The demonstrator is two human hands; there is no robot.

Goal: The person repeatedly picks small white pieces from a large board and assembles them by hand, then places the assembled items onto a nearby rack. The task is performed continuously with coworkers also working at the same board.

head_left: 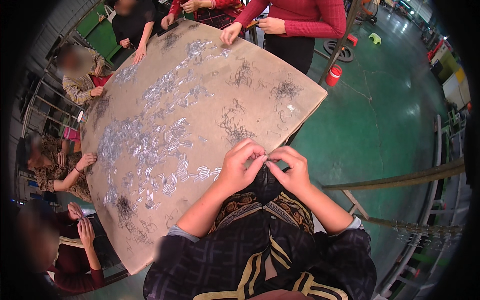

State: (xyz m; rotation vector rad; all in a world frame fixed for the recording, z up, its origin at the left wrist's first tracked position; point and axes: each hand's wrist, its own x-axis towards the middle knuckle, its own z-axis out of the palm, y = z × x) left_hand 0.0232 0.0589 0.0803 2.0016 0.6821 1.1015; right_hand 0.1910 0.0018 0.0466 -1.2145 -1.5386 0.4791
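My left hand [241, 166] and my right hand [292, 171] meet fingertip to fingertip at the near edge of the table [262, 112]. Both are closed in a pinch, thumbs against forefingers. Whatever sits between them is too small to make out. Just beyond my left hand lies a loose pile of thin dark bent wires [235, 125]. Small shiny silver strips [204, 173] lie on the tabletop to its left, and a wide spread of the same pieces [142, 142] covers the table's middle.
More dark wires [286, 90] lie near the right corner, others [125, 207] at the left. Co-workers stand or sit around the far and left sides, one in a red sleeve [315, 20]. A red container [333, 75] stands on the green floor; a metal rail [400, 175] runs at right.
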